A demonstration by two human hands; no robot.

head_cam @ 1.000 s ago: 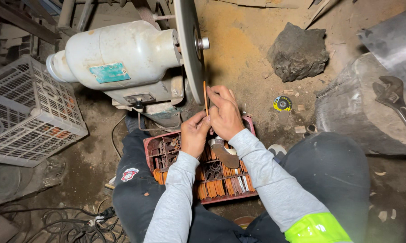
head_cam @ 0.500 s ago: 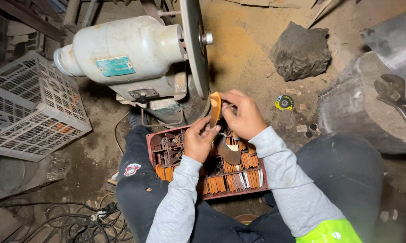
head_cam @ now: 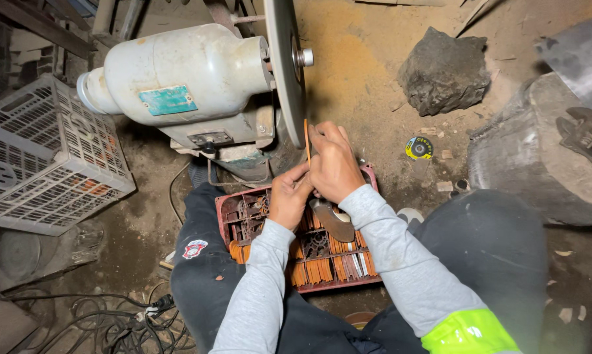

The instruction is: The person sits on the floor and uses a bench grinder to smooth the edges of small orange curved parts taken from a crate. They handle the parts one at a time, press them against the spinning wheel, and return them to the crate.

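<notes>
My left hand (head_cam: 288, 196) and my right hand (head_cam: 335, 164) together hold a thin flat orange metal strip (head_cam: 306, 139) upright, edge-on against the face of a large grey grinding disc (head_cam: 285, 65). The disc is mounted on a cream-white electric motor (head_cam: 178, 78). On my lap below the hands sits a red plastic crate (head_cam: 233, 216) packed with several similar orange strips, with a curved dark metal piece (head_cam: 332, 219) lying on top.
A white lattice basket (head_cam: 40, 164) lies at the left. A dark rock (head_cam: 443, 69) and a small yellow-black disc (head_cam: 418, 147) lie on the dirt floor. A grey block (head_cam: 532, 164) at the right carries a wrench (head_cam: 588, 141). Cables (head_cam: 112, 318) trail lower left.
The strip was lifted off the disc and turned flat half a second ago; now both hands hold it upright against the disc again.
</notes>
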